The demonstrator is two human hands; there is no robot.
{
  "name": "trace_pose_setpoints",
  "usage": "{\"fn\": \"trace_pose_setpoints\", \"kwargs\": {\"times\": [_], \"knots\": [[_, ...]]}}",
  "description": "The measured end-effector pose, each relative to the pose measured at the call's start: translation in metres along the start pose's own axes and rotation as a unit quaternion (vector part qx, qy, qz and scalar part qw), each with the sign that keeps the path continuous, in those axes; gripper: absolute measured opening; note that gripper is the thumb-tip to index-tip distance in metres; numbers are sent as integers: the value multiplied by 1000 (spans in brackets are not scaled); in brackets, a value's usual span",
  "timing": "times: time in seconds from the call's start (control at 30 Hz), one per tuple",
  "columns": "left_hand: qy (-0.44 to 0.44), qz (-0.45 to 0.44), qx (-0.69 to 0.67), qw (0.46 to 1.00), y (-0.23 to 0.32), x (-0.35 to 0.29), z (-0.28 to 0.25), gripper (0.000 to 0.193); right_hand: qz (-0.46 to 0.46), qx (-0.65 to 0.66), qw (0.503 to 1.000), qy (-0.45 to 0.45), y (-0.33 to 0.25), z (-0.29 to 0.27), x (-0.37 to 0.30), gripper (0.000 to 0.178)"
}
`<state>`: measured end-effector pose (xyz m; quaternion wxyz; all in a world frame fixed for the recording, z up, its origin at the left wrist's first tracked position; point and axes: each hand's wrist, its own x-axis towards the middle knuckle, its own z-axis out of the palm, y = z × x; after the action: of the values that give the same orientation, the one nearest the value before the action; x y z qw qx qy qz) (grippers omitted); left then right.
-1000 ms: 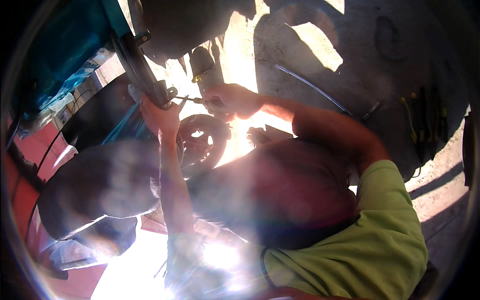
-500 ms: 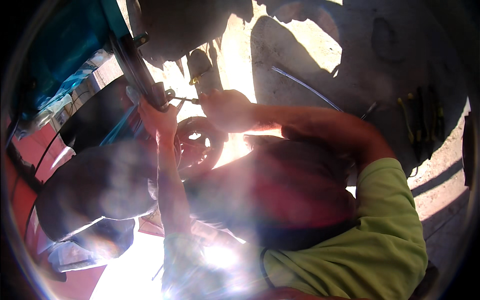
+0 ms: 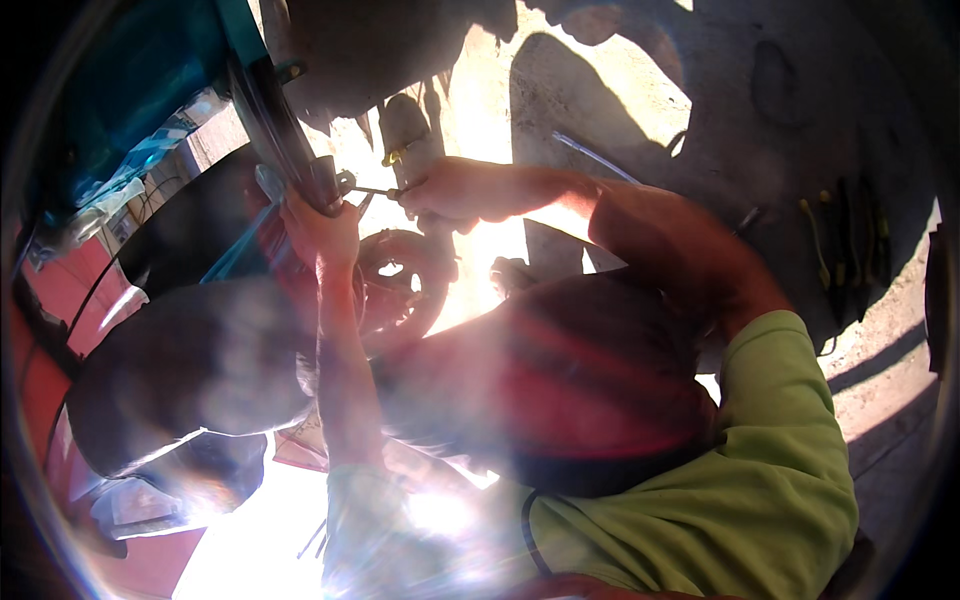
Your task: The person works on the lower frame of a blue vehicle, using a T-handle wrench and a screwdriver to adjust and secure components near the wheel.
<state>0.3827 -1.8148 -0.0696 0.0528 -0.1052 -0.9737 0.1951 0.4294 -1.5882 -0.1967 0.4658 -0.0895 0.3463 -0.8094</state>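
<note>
My left hand [image 3: 325, 235] is closed around the lower end of a dark tube [image 3: 275, 125], which slants down from a teal panel [image 3: 140, 70]. My right hand [image 3: 452, 190] grips a thin-shafted tool [image 3: 375, 191] that looks like a screwdriver. Its shaft points left, and its tip meets a small lug [image 3: 345, 183] at the tube's bottom end. Most of the tool's handle is hidden in my fingers. Just below both hands sits a dark spoked wheel [image 3: 400, 285], partly covered by my left forearm and washed by glare.
Several pliers-like tools [image 3: 840, 245] with yellow and dark handles lie on the shaded ground at the far right. A pale thin rod [image 3: 595, 158] rests beyond my right forearm. Clear plastic wrapping [image 3: 100, 215] hangs under the teal panel. Strong sun glare washes out the lower middle.
My right hand has turned at the wrist and its forearm has risen slightly, with the tool's tip still at the lug. My left hand keeps its hold on the tube.
</note>
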Motion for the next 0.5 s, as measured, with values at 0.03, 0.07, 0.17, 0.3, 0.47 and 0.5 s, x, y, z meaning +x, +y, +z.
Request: {"fn": "trace_pose_setpoints", "kwargs": {"times": [0.03, 0.07, 0.17, 0.3, 0.47, 0.5], "knots": [[-3, -4, -12, 1000, 3, 1, -1, 81, -32, -108, 993, 48, -2, 5, -2, 25], [-6, -7, -23, 1000, 6, 2, -2, 80, -64, -214, 970, 94, -3, 11, -6, 25], [6, 15, -32, 999, 2, 1, -3, 81, -164, -369, 900, 165, 7, 16, -11, 28], [18, 22, -19, 999, 0, 1, 3, 82, -236, -416, 852, 215, 27, 18, -1, 21], [5, 7, -29, 1000, 6, 1, -2, 81, -44, 255, 965, -50, 10, -2, -8, 27], [9, 13, -30, 999, 6, 1, -2, 81, -26, 297, 953, -50, 14, -1, -5, 27]]}}
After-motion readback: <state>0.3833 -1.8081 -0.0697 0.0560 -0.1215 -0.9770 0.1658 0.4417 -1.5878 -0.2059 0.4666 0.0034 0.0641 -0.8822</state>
